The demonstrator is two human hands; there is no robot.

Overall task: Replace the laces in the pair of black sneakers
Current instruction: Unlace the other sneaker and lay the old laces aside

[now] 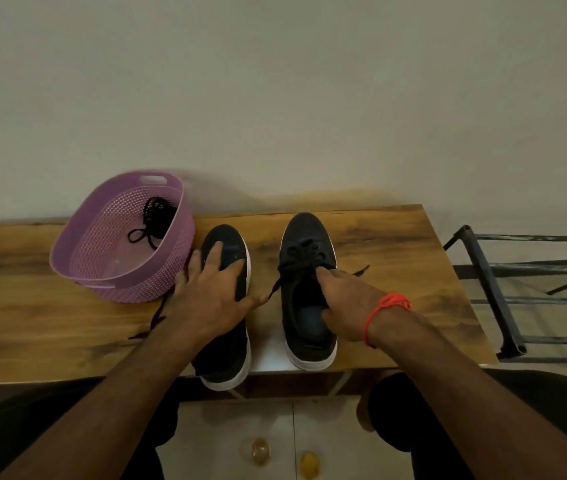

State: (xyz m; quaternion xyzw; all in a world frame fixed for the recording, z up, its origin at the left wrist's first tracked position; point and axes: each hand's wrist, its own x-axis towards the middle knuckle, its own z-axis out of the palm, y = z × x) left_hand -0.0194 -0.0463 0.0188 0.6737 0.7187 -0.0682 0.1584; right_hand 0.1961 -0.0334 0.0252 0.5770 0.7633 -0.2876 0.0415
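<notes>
Nearest the camera we note the person's two forearms reaching forward over dark-clothed knees, with pale floor tiles between them. The wooden table [396, 271] runs across the view against a plain wall.

We find the left sneaker [226, 341], black with a white sole, lying with its heel overhanging the table's near edge. The left hand [211, 296] rests flat on its upper, fingers spread and fairly straight, thumb reaching toward the gap between the shoes; it presses rather than grasps. A loose black lace [157, 317] trails from under this hand across the table toward the near left.

Just beside it, apart by a narrow gap, stands the right sneaker [306, 334], also black with a white sole, toe pointing at the wall. The right hand [348, 303] is at its throat, fingers curled into the collar and over the tongue area, gripping the shoe; the thumb appears to sit inside the opening. A red thread band [387, 308] circles that wrist. The laces on this shoe [304, 254] are still threaded, their ends hanging off both sides.

Further back on the left, touching or nearly touching the left sneaker's toe, sits a purple perforated basket [95, 251] holding a bundle of black laces [155, 216].

Off the table's right end we record a dark metal rack [503, 299].
</notes>
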